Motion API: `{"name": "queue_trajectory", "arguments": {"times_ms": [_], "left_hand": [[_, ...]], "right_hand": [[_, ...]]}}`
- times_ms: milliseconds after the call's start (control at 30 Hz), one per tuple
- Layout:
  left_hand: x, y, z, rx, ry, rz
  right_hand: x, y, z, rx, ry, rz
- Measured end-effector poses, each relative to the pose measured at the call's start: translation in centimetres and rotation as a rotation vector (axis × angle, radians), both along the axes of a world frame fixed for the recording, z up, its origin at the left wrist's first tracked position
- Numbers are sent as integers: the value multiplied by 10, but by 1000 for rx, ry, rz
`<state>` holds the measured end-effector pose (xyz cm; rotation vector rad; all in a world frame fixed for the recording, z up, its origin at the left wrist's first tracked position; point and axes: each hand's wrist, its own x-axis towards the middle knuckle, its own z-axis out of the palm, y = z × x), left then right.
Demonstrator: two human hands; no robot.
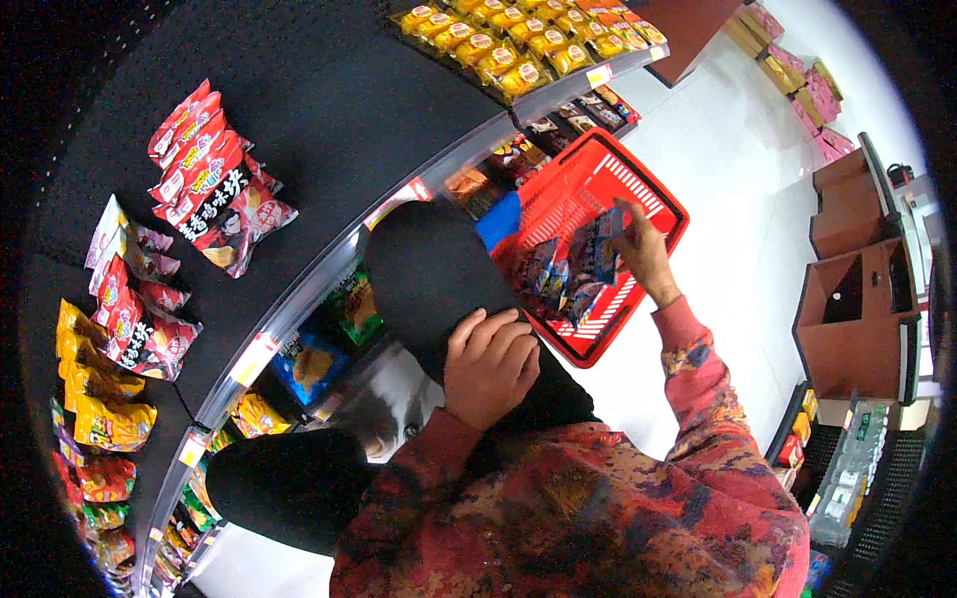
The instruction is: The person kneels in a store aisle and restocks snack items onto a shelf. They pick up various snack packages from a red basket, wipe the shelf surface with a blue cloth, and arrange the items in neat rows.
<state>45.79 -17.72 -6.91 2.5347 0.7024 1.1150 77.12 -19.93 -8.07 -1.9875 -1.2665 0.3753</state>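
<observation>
My right hand (644,250) reaches over a red plastic shopping basket (668,196) on the floor, its fingers at the edge of dark blue snack packets (596,247) inside. Whether the fingers grip a packet cannot be told. More packets lie in the basket beside a blue item (499,221) at its left side. My left hand (491,366) rests on my knee in black trousers, fingers curled loosely, with no object visible in it. Left of my knee, red chip bags (224,202) stand in a row on a black shelf (336,97).
Yellow-wrapped cakes (486,52) fill the shelf's top end. A clear shelf edge with price tags curves past my knees, above lower packets (308,366). Yellow snack bags (112,418) stand at lower left. Brown cabinets (848,329) and pink packages (819,97) are at right.
</observation>
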Motion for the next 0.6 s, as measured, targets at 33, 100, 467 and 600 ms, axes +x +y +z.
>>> {"name": "queue_trajectory", "arguments": {"times_ms": [33,100,467,600], "left_hand": [[0,-1,1,-8,13,2],[0,-2,1,-17,25,5],[1,-3,1,1,84,7],[-1,-3,0,6,92,15]], "right_hand": [[-1,-6,-12,10,14,6],[-7,-11,-32,13,179,-41],[-36,35,-116,27,226,-18],[-39,54,-131,-118,58,6]]}}
